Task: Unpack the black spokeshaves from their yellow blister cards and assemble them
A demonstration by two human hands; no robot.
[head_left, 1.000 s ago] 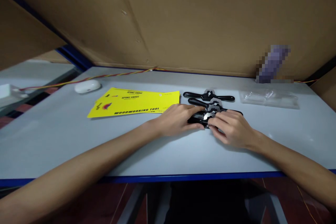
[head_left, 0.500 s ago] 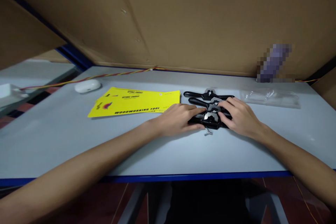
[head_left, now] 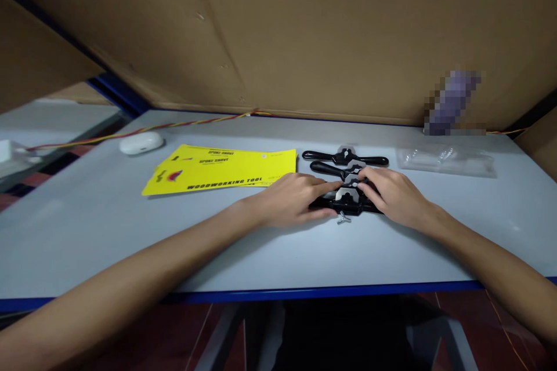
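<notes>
Several black spokeshaves with silvery metal plates lie in a row, one behind another. My left hand (head_left: 292,200) rests at the left ends, its index finger reaching to the third spokeshave (head_left: 350,182) from the back and its thumb beside the nearest spokeshave (head_left: 347,206). My right hand (head_left: 399,194) pinches at the same third spokeshave's plate, fingertips close together; any small part between them is hidden. Behind my hands lie the second spokeshave (head_left: 325,168) and the farthest spokeshave (head_left: 319,156). A silver wing screw (head_left: 343,218) lies on the table just before the nearest one.
Yellow printed cards (head_left: 217,171) overlap to the left. A white rounded case (head_left: 141,143) sits behind them. Clear plastic sleeves (head_left: 448,162) lie at the right, near a blurred purple object (head_left: 452,103). A red-yellow cable (head_left: 187,124) runs along the back; a cardboard wall (head_left: 304,40) rises behind.
My right fingers have shifted slightly left and toward me over the third spokeshave, uncovering the farthest one's right handle. The left hand keeps its place; the view has moved a little.
</notes>
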